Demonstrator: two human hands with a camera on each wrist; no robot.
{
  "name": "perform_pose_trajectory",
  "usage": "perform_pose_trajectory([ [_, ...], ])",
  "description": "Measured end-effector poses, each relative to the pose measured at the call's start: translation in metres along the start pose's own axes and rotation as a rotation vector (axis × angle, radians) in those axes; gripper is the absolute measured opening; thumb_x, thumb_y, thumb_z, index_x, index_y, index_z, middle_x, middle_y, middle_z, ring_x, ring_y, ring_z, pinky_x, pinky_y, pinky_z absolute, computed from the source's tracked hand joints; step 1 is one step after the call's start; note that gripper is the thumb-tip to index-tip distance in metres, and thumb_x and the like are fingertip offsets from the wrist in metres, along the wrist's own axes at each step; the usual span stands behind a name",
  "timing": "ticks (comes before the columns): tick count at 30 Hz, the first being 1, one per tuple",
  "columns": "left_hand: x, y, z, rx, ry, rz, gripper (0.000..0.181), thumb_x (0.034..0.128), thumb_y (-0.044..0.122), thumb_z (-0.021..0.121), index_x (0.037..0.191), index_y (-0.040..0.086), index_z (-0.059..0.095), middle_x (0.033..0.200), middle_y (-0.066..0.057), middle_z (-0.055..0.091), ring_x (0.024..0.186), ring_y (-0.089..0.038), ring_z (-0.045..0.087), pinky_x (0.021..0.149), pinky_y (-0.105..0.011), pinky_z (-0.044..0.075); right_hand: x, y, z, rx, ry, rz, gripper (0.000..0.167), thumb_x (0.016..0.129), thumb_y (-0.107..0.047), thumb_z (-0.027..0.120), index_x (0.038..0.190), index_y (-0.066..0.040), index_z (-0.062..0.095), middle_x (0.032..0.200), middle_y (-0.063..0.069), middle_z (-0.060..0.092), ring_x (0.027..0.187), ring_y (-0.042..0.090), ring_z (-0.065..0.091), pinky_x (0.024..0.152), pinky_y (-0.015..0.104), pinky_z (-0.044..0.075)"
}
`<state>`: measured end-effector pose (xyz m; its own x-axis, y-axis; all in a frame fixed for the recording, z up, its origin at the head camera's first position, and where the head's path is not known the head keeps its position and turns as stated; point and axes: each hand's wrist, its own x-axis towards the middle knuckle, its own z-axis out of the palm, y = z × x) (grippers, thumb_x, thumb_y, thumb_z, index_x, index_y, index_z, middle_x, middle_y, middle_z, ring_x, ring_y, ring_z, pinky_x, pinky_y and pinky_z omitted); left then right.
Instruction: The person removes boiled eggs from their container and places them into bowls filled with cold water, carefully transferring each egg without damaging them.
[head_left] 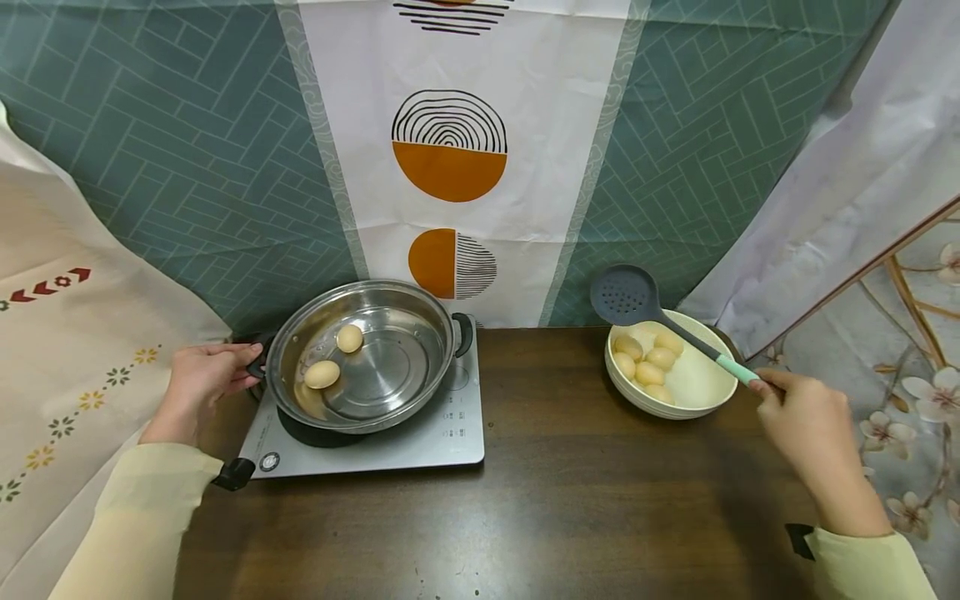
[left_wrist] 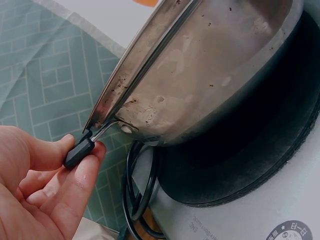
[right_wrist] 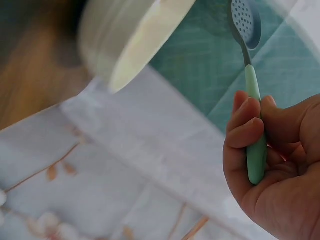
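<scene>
The perforated skimmer (head_left: pixel 690 337) is gripped by the right hand (head_left: pixel 810 421) at its mint-green handle (right_wrist: pixel 257 162); its long axis is slanted across the cream bowl (head_left: pixel 697 383) of eggs (head_left: pixel 661 358), with the head (head_left: pixel 624 295) pointed leftward and forward. Two eggs (head_left: pixel 322 375) in the steel pan (head_left: pixel 397 358) are found well left of that head, nearer the left hand (head_left: pixel 206 379), by which the pan's side handle (left_wrist: pixel 79 153) is pinched.

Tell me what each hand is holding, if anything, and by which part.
The left hand pinches the pan by its black side handle. The right hand grips the slotted spoon by its green handle.
</scene>
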<state>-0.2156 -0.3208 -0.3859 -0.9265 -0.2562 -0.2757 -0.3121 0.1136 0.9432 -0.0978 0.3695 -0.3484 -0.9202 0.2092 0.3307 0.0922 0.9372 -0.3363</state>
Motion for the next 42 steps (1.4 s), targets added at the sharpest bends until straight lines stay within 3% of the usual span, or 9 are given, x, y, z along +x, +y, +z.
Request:
perform_pose_trajectory([
  [8,0.000,-0.002,-0.002,0.008,-0.004,0.002,0.011,0.0837,0.022,0.071,0.073,0.022,0.067,0.067,0.009,0.067,0.061,-0.006,0.067,0.059,-0.023,0.060,0.009,-0.060,0.009,0.076,0.021,-0.136,0.020,0.090,-0.014,0.061,0.104,-0.002,0.070,0.072,0.012,0.068,0.052,0.020,0.044,0.046,0.024,0.031],
  [13,-0.001,-0.002,-0.003,0.011,-0.005,0.006,0.010,0.0838,0.022,0.071,0.074,0.021,0.068,0.067,0.009,0.067,0.061,-0.006,0.067,0.059,-0.023,0.060,0.016,-0.101,0.019,0.132,0.005,-0.216,0.015,0.088,-0.011,0.063,0.100,-0.007,0.071,0.068,0.004,0.065,0.054,0.017,0.043,0.046,0.023,0.033],
  [21,0.001,-0.005,-0.001,0.028,-0.001,0.001,0.009,0.0834,0.024,0.071,0.077,0.020,0.067,0.068,0.009,0.066,0.062,-0.006,0.066,0.060,-0.023,0.060,0.024,-0.162,0.040,0.196,-0.004,-0.353,0.009,0.087,-0.007,0.064,0.092,-0.008,0.071,0.070,0.003,0.065,0.061,0.018,0.052,0.056,0.031,0.046],
  [24,0.002,-0.006,-0.001,0.057,0.005,0.000,0.009,0.0841,0.026,0.070,0.083,0.019,0.065,0.068,0.010,0.066,0.062,-0.005,0.066,0.062,-0.023,0.060,0.024,-0.182,0.046,0.197,-0.039,-0.379,0.007,0.088,-0.007,0.062,0.088,-0.009,0.069,0.066,0.002,0.059,0.059,0.017,0.048,0.054,0.028,0.043],
  [32,0.003,-0.004,0.000,0.091,0.020,-0.013,0.010,0.0846,0.029,0.069,0.085,0.020,0.065,0.068,0.010,0.065,0.062,-0.005,0.065,0.063,-0.024,0.060,0.023,-0.221,0.073,0.158,-0.076,-0.443,0.009,0.088,-0.008,0.063,0.082,-0.011,0.069,0.066,0.000,0.059,0.058,0.014,0.050,0.051,0.026,0.046],
  [42,0.003,-0.003,-0.001,0.076,0.011,0.003,0.007,0.0858,0.027,0.068,0.081,0.022,0.066,0.068,0.010,0.066,0.062,-0.005,0.065,0.062,-0.023,0.060,0.013,-0.255,0.102,0.087,-0.021,-0.575,0.006,0.082,-0.002,0.065,0.079,-0.008,0.067,0.065,0.003,0.058,0.058,0.017,0.058,0.052,0.030,0.051],
])
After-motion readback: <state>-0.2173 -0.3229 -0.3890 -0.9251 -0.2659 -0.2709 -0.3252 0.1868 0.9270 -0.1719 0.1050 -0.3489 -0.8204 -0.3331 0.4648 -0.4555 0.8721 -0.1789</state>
